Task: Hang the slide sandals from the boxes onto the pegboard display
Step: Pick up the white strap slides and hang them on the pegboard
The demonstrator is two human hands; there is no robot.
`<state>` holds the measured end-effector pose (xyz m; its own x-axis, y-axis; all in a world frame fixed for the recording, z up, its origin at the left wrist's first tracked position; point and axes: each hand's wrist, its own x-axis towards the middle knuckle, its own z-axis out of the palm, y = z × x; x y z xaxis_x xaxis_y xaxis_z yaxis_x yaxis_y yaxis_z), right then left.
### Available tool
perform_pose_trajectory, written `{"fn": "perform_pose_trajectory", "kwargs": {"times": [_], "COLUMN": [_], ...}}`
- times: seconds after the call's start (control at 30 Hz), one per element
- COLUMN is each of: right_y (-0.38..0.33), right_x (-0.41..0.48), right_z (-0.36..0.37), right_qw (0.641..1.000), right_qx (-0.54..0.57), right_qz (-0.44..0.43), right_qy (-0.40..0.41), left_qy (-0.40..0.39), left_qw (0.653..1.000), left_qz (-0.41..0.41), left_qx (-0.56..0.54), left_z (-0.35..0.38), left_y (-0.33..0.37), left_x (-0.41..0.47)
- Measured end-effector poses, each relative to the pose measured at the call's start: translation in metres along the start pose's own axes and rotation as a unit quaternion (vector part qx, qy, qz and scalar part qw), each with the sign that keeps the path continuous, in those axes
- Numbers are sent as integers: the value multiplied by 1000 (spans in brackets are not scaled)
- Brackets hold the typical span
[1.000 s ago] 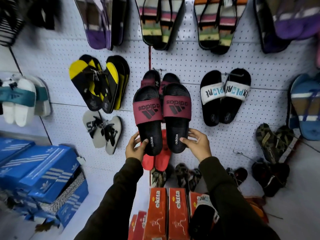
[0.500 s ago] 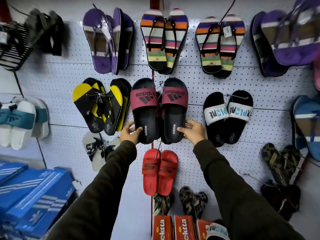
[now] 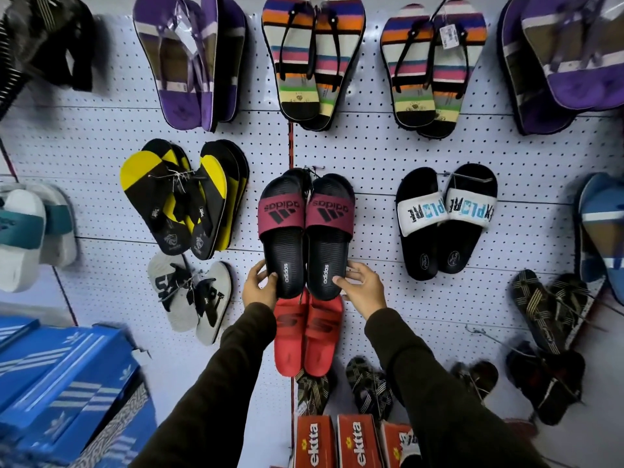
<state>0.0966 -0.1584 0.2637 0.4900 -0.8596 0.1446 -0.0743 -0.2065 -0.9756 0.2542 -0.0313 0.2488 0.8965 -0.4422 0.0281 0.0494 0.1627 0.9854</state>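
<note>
A pair of black slide sandals with maroon adidas straps [image 3: 305, 231] sits flat against the white pegboard [image 3: 371, 157], toes up near a metal hook at the top. My left hand [image 3: 258, 285] grips the heel of the left slide. My right hand [image 3: 361, 287] holds the heel of the right slide, thumb on the sole. Whether the pair hangs on the hook cannot be told.
Red slides [image 3: 307, 332] hang just below the pair. Black and yellow flip-flops [image 3: 182, 197] hang to the left, white-strapped black slides [image 3: 445, 217] to the right, striped sandals [image 3: 310, 59] above. Blue adidas boxes [image 3: 67, 383] stack at lower left, orange ekita boxes [image 3: 337, 440] stand below.
Both hands raised the maroon-strapped pair up the pegboard from over the red slides to the spot between the yellow flip-flops and the white-strapped slides. The view has drawn closer.
</note>
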Motion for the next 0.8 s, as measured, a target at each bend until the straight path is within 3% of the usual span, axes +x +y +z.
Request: {"fn": "perform_pose_trajectory", "kwargs": {"times": [0.23, 0.37, 0.57, 0.73, 0.8], "right_y": [51, 100, 182, 270, 295], "right_x": [-37, -62, -115, -163, -181], "right_z": [-18, -38, -100, -161, -178], "right_qw": [999, 994, 974, 915, 892], "right_qx": [-10, -39, -75, -197, -206], "right_qz": [28, 95, 198, 309, 369], "right_qy": [-25, -19, 76, 168, 162], "left_qy": [74, 52, -50, -206, -257], "left_qw": [997, 997, 976, 918, 886], "left_qz": [25, -16, -88, -171, -204], "left_qx": [8, 50, 193, 292, 328], "left_z": [10, 21, 44, 61, 70], "left_y": [-48, -103, -182, -244, -262], "left_x": [-60, -95, -150, -194, -212]}}
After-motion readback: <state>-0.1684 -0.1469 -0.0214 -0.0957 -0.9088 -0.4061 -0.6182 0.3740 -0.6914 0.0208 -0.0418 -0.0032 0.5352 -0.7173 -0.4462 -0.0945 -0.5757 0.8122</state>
